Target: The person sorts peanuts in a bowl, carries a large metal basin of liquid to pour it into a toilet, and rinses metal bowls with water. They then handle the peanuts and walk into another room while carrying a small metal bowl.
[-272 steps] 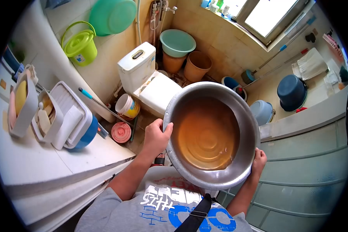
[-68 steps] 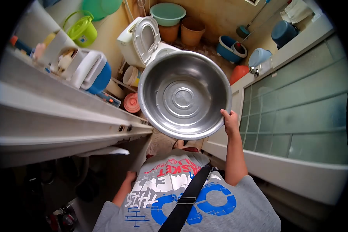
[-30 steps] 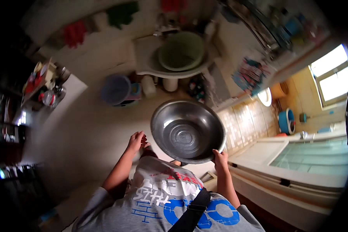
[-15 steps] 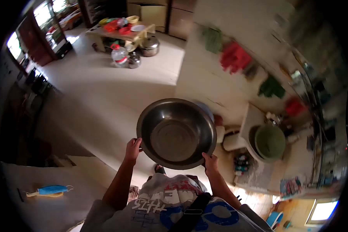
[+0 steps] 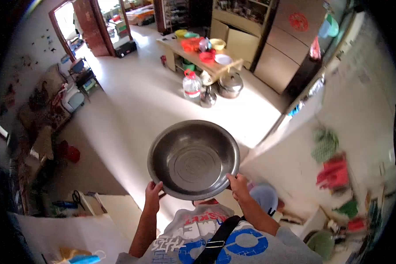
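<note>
A wide metal basin (image 5: pixel 193 165) is held out in front of my body, its hollow facing up, with nothing visible inside it. My left hand (image 5: pixel 153 196) grips the near left part of the rim, thumb on top. On the near right part of the rim, my right hand (image 5: pixel 237 185) has the same kind of hold. The fingers under the rim are mostly hidden on both sides.
Ahead stands a low wooden table (image 5: pixel 176 45) with colourful bowls. A water jug (image 5: pixel 192 84), a kettle (image 5: pixel 208 97) and a lidded pot (image 5: pixel 230 85) are on the floor beside it. Cloths (image 5: pixel 333 173) hang on the right wall, above a green basin (image 5: pixel 320 244).
The view has swung left, so the low table now lies ahead and the sink area has slid to the lower right. Both hands keep hold of the basin.
</note>
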Tool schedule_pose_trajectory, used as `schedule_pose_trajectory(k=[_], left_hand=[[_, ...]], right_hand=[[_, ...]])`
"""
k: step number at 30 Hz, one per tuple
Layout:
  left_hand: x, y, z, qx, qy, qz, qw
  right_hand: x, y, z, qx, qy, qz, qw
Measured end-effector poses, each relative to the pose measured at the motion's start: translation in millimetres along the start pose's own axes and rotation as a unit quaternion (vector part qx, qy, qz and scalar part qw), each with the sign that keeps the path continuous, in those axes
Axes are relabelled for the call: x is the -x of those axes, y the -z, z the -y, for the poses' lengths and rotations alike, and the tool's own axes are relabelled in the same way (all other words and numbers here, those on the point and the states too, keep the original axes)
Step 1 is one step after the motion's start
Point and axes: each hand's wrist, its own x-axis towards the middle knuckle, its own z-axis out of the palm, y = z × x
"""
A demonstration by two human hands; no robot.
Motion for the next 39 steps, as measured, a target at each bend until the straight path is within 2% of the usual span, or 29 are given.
schedule_pose_trajectory(k=[3, 5, 9, 12, 16, 18, 20, 23, 25, 28, 29, 32, 33, 36, 37, 39], left_hand=[[-36, -38, -51, 0.024, -0.001, -0.035, 0.999], [-61, -52, -70, 0.036, -0.020, -0.055, 0.998], [-143, -87, -108, 0.054, -0.048, -0.077, 0.994], [-217, -115, -138, 0.066, -0.056, -0.062, 0.994], [-331, -167, -191, 0.052, -0.048, 0.009, 0.997], [-382, -208, -225, 0.025, -0.043, 0.050, 0.997], [-437, -255, -261, -0.005, -0.037, 0.089, 0.995], [-506, -327, -309, -0.071, -0.017, 0.176, 0.982], [-541, -393, -334, -0.132, -0.024, 0.199, 0.971], [-580, -489, -353, -0.161, -0.052, 0.258, 0.951], [-590, -519, -354, -0.157, -0.058, 0.282, 0.945], [-614, -610, -348, -0.155, -0.027, 0.333, 0.930], [-622, -639, -341, -0.165, -0.033, 0.328, 0.929], [-626, -720, -332, -0.213, -0.010, 0.337, 0.917], [-634, -745, -324, -0.218, -0.031, 0.352, 0.910], [-635, -799, -313, -0.218, -0.035, 0.370, 0.902]], right_hand=[[-71, -32, 61, -0.031, -0.038, 0.075, 0.996], [-120, -50, 71, -0.022, -0.011, 0.088, 0.996], [-203, -85, 135, -0.034, 0.014, 0.117, 0.992], [-262, -103, 178, -0.004, 0.012, 0.075, 0.997], [-355, -110, 205, -0.007, 0.006, 0.012, 1.000], [-389, -105, 232, -0.049, 0.035, -0.023, 0.998], [-415, -101, 277, -0.015, 0.016, -0.067, 0.998], [-454, -74, 288, 0.020, 0.003, -0.138, 0.990], [-477, -56, 298, 0.017, -0.009, -0.197, 0.980], [-501, -31, 338, 0.115, -0.031, -0.295, 0.948], [-522, -14, 322, 0.003, 0.018, -0.292, 0.956], [-561, 36, 343, -0.020, 0.020, -0.325, 0.945], [-576, 51, 350, -0.064, 0.052, -0.339, 0.937], [-619, 115, 360, -0.058, 0.016, -0.376, 0.924], [-628, 131, 371, -0.106, 0.030, -0.389, 0.915], [-647, 174, 378, -0.088, 0.012, -0.411, 0.907]])
